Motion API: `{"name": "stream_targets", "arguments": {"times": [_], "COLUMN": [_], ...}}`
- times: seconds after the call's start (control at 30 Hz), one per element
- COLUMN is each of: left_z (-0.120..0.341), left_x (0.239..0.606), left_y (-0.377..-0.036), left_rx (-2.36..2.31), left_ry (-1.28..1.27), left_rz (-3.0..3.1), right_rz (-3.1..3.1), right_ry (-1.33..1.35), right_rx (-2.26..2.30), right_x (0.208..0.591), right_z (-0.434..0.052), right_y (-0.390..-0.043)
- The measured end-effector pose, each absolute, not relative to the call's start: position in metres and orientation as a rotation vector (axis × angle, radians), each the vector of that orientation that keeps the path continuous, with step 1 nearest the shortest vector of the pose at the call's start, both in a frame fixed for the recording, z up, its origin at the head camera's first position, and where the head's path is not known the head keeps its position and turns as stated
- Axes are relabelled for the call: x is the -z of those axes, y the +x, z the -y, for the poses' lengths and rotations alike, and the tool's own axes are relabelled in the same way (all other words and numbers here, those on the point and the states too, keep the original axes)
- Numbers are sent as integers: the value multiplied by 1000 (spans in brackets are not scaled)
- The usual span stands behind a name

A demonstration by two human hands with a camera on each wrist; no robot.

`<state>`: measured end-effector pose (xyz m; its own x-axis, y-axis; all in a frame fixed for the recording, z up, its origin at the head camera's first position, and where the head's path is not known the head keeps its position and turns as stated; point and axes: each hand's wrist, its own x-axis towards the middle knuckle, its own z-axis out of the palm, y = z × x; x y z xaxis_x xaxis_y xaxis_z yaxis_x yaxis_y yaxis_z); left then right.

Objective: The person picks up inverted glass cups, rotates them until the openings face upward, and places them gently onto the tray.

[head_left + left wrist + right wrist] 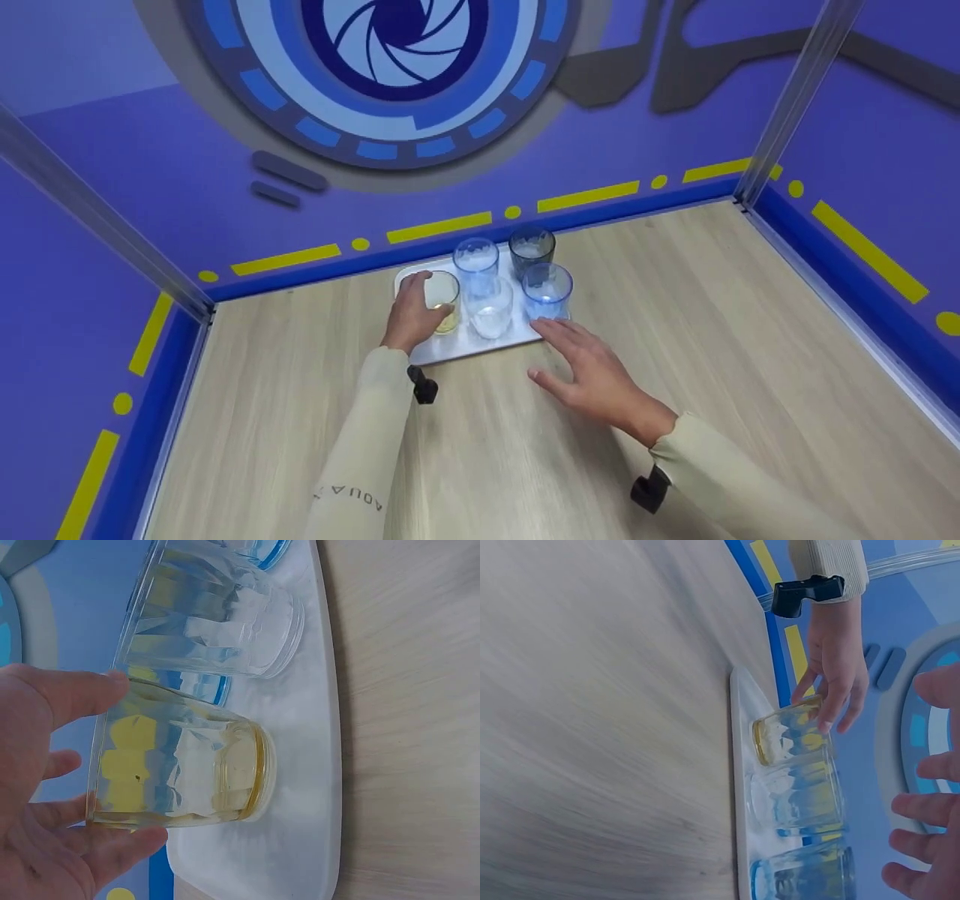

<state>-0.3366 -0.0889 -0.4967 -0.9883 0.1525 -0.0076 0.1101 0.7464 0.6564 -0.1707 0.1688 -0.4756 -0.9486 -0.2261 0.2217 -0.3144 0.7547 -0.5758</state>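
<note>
My left hand (409, 316) grips a yellow-tinted glass tumbler (447, 319), thumb on one side and fingers on the other near the rim. In the left wrist view this tumbler (184, 769) stands upright, its base at the white tray (304, 765). To its right is a clear tumbler (491, 315), then a blue one (547, 292). A light blue tumbler (476, 259) and a dark grey one (532, 255) stand behind these. My right hand (600, 375) is in front of the blue tumbler, fingers spread and holding nothing.
The tray (442, 352) lies on a wood-grain table (495, 442), close to the blue-purple back wall (420, 195) with yellow marks. Side walls (885, 172) meet it at metal corner posts. Dark wrist mounts (424, 386) sit on both sleeves.
</note>
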Motion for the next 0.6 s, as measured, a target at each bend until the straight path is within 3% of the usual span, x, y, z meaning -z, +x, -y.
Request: {"name": "stream_targets", "arguments": {"times": [0.37, 0.6], "left_z": [92, 78], "left_x": [497, 487], "left_y": [-334, -327], "left_rx": [-974, -845], "left_ry": [191, 306], "left_rz": [-2904, -2992], "right_rz": [2781, 2732], "right_ry": [469, 479], "right_rx": [-931, -871], "right_x": [475, 472], "right_z": [-167, -173], "right_y": [-174, -180]}}
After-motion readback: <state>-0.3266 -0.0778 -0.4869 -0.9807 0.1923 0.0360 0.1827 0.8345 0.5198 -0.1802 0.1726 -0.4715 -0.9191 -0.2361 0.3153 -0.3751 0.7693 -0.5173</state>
